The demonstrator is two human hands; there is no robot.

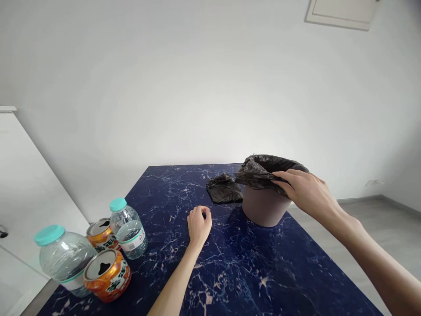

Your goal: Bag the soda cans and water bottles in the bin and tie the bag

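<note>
On the right, a grey-brown trash bin (265, 208) stands upright, lined with a black garbage bag (255, 173) folded over its rim. My right hand (304, 188) pinches the bag's edge at the rim's near right side, thumb and fingers closed on the plastic. My left hand (199, 224) rests near the middle of the table, fingers curled in, with nothing seen in them. Between the bin and the back of the table lies a second, crumpled black plastic bag (224, 188), close to the bin's left side.
Two clear bottles with turquoise caps, one larger (66, 259) and one smaller (130, 230), stand at the table's left. Two opened orange cans, one in front (108, 274) and one behind (101, 232), stand among them. The dark blue marbled table (171, 188) meets a white wall; a white cabinet (29, 193) is left.
</note>
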